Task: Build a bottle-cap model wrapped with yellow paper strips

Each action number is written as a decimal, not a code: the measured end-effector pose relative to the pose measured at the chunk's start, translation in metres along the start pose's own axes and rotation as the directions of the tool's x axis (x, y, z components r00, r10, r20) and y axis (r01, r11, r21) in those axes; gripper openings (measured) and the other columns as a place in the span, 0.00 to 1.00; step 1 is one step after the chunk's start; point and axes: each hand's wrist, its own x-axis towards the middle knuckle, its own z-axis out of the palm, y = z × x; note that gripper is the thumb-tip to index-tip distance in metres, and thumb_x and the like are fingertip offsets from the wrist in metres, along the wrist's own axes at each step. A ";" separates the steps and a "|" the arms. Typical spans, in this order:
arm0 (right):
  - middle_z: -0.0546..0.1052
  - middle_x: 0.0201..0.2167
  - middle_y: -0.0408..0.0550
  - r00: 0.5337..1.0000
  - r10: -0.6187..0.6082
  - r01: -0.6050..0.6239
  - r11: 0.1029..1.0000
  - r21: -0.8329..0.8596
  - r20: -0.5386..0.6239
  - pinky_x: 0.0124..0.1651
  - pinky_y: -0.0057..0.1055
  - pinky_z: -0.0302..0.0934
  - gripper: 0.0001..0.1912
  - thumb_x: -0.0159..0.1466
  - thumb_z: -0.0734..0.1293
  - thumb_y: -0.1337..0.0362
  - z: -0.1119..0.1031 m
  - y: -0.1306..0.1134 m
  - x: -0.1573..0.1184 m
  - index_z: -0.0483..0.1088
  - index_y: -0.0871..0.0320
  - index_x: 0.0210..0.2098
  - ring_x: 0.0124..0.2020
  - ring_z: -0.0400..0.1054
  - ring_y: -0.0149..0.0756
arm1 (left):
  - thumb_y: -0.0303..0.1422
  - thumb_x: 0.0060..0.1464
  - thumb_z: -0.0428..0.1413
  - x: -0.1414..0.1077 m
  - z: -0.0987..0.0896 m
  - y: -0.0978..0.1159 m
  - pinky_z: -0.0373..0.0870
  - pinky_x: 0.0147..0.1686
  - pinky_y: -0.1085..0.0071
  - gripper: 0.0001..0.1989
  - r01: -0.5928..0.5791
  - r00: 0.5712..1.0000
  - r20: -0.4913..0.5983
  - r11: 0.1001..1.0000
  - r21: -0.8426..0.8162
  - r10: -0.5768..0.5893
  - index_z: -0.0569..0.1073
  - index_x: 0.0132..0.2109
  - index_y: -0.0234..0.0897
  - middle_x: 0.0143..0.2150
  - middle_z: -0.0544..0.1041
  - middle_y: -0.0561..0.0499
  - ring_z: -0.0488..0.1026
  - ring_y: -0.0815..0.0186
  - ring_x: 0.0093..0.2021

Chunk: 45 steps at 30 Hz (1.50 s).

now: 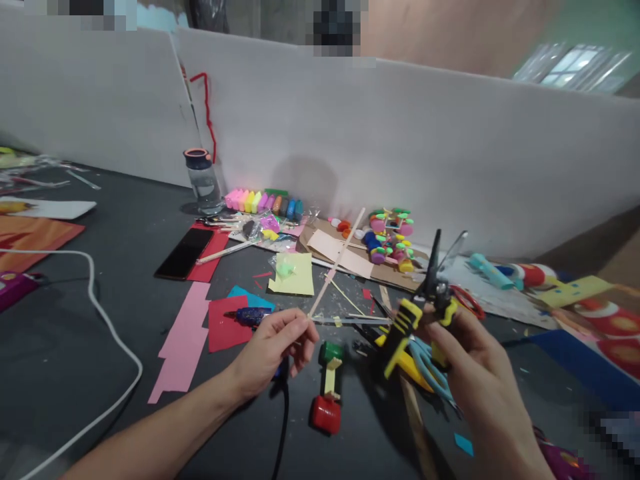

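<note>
Between the thumb and fingers of my left hand (pixel 287 340) is the lower end of a thin wooden stick (pixel 337 261), which slants up to the right. My right hand (pixel 467 347) grips a yellow-and-black cutting tool (pixel 406 317), held upright with its jaws apart above the table. The stick and the tool do not touch. Below and between the hands lies a small piece with a green end (pixel 331 352) and a red end (pixel 327 415), joined by a pale strip. Left of it, a blue hot glue gun or pen (pixel 250 315) rests on red paper (pixel 225 333).
Yellow sticky paper (pixel 300 275), a phone (pixel 184 253) and pink paper (pixel 185 340) lie on the dark table. A water bottle (pixel 204 183), colourful clay blocks (pixel 265 203) and small wheeled pieces (pixel 390 240) stand near the white partition (pixel 400 133). A white cable (pixel 117 333) curves at left.
</note>
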 end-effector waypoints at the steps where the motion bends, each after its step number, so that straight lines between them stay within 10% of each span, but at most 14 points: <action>1: 0.80 0.38 0.47 0.999 0.023 -0.024 0.999 0.031 0.046 0.40 0.36 0.73 0.17 0.60 0.70 0.49 0.004 0.000 -0.007 0.73 0.52 0.43 0.37 0.76 0.42 | 0.48 0.57 0.58 -0.001 0.001 0.001 0.58 0.17 0.80 0.19 0.004 1.000 0.013 1.000 -0.012 -0.004 0.72 0.31 0.35 0.20 0.69 0.56 0.62 0.75 0.18; 7: 0.75 0.26 0.48 0.903 0.237 -0.366 0.863 0.350 0.360 0.20 0.26 0.59 0.19 0.54 0.75 0.47 0.034 -0.006 -0.038 0.76 0.56 0.35 0.20 0.63 0.30 | 0.45 0.58 0.59 -0.005 0.005 0.003 0.63 0.20 0.77 0.17 -0.032 0.998 0.061 0.998 -0.060 0.036 0.74 0.31 0.35 0.26 0.71 0.52 0.66 0.72 0.23; 10: 0.65 0.18 0.41 0.847 0.316 -0.491 0.773 0.401 0.427 0.20 0.24 0.52 0.18 0.59 0.72 0.47 0.046 -0.010 -0.055 0.73 0.57 0.31 0.17 0.55 0.26 | 0.41 0.60 0.58 -0.009 0.006 -0.003 0.71 0.41 0.73 0.14 -0.106 0.992 0.061 0.994 -0.016 0.107 0.77 0.31 0.36 0.43 0.75 0.47 0.73 0.66 0.42; 15: 0.66 0.22 0.40 0.733 0.415 -0.672 0.565 0.479 0.538 0.21 0.20 0.45 0.19 0.58 0.74 0.49 0.059 -0.007 -0.076 0.71 0.59 0.33 0.18 0.50 0.20 | 0.38 0.63 0.56 -0.018 0.008 -0.013 0.51 0.66 0.62 0.11 -0.192 0.976 0.101 0.981 -0.005 0.191 0.80 0.34 0.40 0.65 0.69 0.50 0.56 0.57 0.69; 20: 0.70 0.24 0.40 0.849 0.369 -0.516 0.731 0.446 0.378 0.21 0.20 0.52 0.20 0.56 0.75 0.49 0.068 0.004 -0.080 0.72 0.56 0.39 0.20 0.56 0.24 | 0.40 0.62 0.57 -0.029 0.018 -0.023 0.46 0.68 0.59 0.11 -0.083 0.987 0.140 0.997 -0.003 0.082 0.80 0.35 0.41 0.47 0.79 0.48 0.60 0.57 0.67; 24: 0.78 0.47 0.50 0.950 0.254 -0.298 0.910 0.288 0.180 0.40 0.30 0.70 0.36 0.51 0.78 0.51 0.073 -0.002 -0.083 0.68 0.52 0.55 0.42 0.74 0.41 | 0.41 0.63 0.56 -0.036 0.025 -0.033 0.57 0.63 0.61 0.12 0.023 0.989 0.148 0.998 -0.057 -0.014 0.80 0.37 0.41 0.44 0.75 0.50 0.70 0.61 0.54; 31: 0.66 0.65 0.58 0.861 0.193 -0.216 0.976 -0.005 0.470 0.63 0.51 0.59 0.75 0.47 0.80 0.52 0.071 -0.003 -0.096 0.22 0.53 0.72 0.63 0.64 0.54 | 0.47 0.62 0.55 -0.043 0.036 -0.023 0.63 0.43 0.72 0.17 -0.053 0.992 0.117 0.993 0.109 0.040 0.77 0.34 0.38 0.35 0.70 0.52 0.67 0.68 0.38; 39: 0.59 0.70 0.56 0.863 0.129 -0.151 0.989 0.005 0.488 0.67 0.50 0.54 0.60 0.63 0.70 0.56 0.077 -0.013 -0.103 0.18 0.51 0.72 0.69 0.55 0.46 | 0.47 0.65 0.50 -0.046 0.037 -0.023 0.60 0.50 0.67 0.19 -0.194 0.978 0.134 0.932 0.305 0.159 0.77 0.35 0.40 0.35 0.75 0.51 0.67 0.65 0.38; 45: 0.69 0.63 0.54 0.951 0.097 -0.139 0.982 0.126 0.294 0.58 0.41 0.67 0.52 0.62 0.71 0.55 0.072 -0.014 -0.095 0.35 0.51 0.74 0.62 0.66 0.46 | 0.41 0.65 0.52 -0.049 0.041 -0.026 0.63 0.55 0.66 0.14 -0.216 0.976 0.001 0.959 0.186 0.219 0.78 0.36 0.43 0.48 0.75 0.48 0.65 0.58 0.59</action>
